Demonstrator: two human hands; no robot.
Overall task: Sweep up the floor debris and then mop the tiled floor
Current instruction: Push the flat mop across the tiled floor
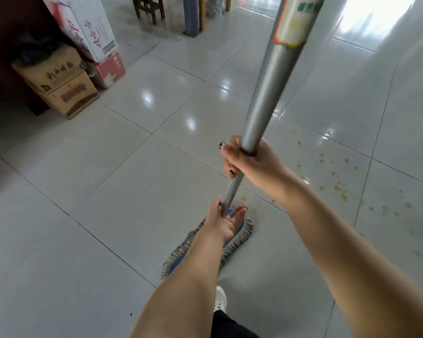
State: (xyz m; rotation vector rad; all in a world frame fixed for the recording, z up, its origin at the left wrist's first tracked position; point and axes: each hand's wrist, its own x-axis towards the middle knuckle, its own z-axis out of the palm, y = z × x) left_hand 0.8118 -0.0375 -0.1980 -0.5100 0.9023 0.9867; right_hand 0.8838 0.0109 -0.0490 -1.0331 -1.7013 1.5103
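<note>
- Right hand (248,163): fingers wrapped fully round the mop handle (266,98), mid-shaft.
- Left hand (226,222): lower down, fingers straight and loose, thumb side touching the handle.
- Mop head (181,254): flat on the tiled floor (108,179), centre, towards its near edge.
- Yellowish spots (335,184): towards the floor's right edge.
- Cardboard boxes (66,89): far-left corner.

Pale glossy tiled floor (132,167) with dark grout lines.
A fringed blue mop head (188,245) lies flat on it; yellow-green specks (337,187) dot the tiles to its right; cardboard boxes (64,93) stand stacked far left.
</note>
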